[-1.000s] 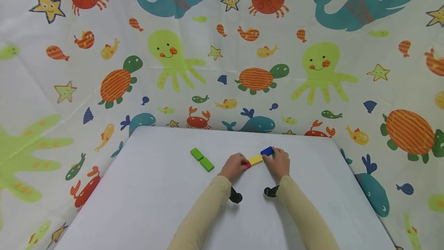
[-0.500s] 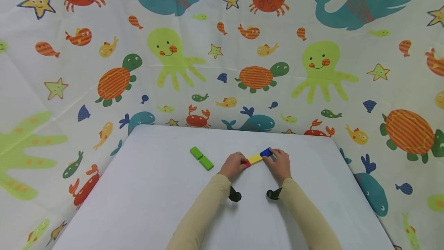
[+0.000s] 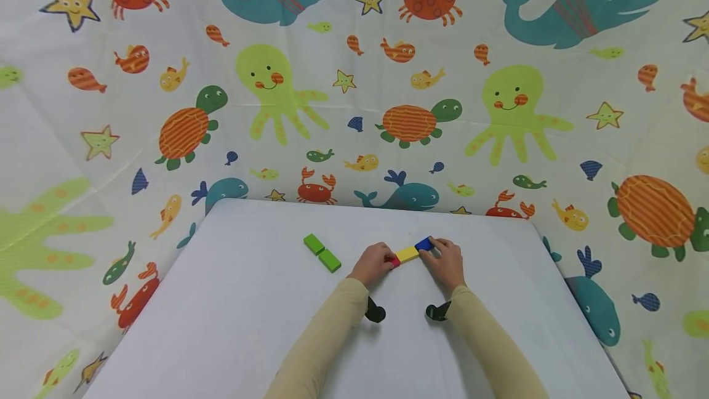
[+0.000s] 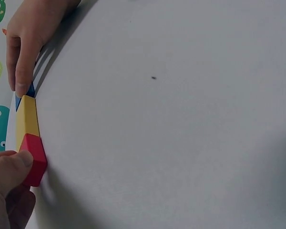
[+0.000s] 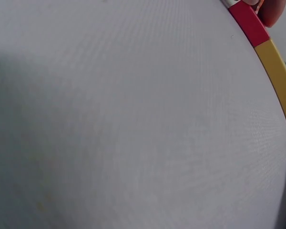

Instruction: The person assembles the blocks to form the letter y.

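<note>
On the white table, a red block [image 4: 34, 160], a yellow block [image 3: 408, 255] and a blue block [image 3: 424, 244] lie end to end in a slanting row. My left hand [image 3: 372, 263] pinches the red block at the near left end, thumb on its side in the left wrist view. At the far right end my right hand [image 3: 447, 263] holds the blue block between thumb and fingers, partly covering it. The yellow block [image 5: 277, 78] sits between them, its end against the red one in the right wrist view.
Left of the row lie two green blocks [image 3: 314, 244], also end to end. A dark device is strapped at each wrist, below the hands. The table [image 3: 232, 300] ends at a curtain [image 3: 354, 97] printed with sea animals.
The blue block has shifted slightly toward the yellow one in my right hand, coming nearer in line with it. My left hand stays on the red block. The head view has tilted slightly.
</note>
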Available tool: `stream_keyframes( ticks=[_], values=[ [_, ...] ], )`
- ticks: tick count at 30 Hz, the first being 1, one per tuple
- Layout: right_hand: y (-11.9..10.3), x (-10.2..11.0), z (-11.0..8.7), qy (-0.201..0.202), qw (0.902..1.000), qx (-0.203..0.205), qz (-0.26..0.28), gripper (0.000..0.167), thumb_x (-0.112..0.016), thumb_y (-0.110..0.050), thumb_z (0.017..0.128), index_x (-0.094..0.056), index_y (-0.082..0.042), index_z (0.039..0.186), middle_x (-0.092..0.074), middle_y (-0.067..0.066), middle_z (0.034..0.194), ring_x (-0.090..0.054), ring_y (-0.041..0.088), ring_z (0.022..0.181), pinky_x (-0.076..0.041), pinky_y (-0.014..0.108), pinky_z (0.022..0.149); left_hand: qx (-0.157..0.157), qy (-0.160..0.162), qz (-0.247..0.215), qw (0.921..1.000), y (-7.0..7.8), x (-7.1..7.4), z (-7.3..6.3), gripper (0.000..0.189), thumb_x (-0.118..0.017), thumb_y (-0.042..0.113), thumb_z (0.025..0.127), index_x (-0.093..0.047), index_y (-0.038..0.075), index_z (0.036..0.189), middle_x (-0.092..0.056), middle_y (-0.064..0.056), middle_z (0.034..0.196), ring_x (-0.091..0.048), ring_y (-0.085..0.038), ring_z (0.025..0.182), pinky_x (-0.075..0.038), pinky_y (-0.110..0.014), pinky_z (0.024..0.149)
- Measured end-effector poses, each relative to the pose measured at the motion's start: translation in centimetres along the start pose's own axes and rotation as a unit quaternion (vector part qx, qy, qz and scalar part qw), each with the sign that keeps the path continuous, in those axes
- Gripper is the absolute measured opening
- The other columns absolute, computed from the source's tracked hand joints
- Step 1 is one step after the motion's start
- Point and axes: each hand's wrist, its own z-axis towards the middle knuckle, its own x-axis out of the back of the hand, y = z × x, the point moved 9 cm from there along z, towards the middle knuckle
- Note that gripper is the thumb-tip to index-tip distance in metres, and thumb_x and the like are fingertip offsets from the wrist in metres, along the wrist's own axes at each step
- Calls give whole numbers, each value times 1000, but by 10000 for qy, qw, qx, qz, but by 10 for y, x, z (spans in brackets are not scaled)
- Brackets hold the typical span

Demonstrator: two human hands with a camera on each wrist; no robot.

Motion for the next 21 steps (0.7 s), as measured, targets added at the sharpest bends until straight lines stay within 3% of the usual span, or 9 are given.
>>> stream_keyframes(
  ticks=[11,21],
  values=[
    [2,-4,0,1,10000,21,0,57,-69,-38,91,-57,-6,137,-52,23,135,-42,42,125,-33,55,106,-33,-61,22,10000,0,-1,0,19,-72,12,89,-74,4,106,-65,-5,101,-58,-17,91,-50,-30,91],
    [1,-2,-3,121,9996,115,214,53,-69,-36,91,-60,-4,133,-55,22,132,-43,41,123,-33,56,104,-110,76,106,9999,-2,-2,2,17,-73,12,89,-74,6,104,-65,-2,98,-58,-14,90,-50,-28,90]
  ],
)
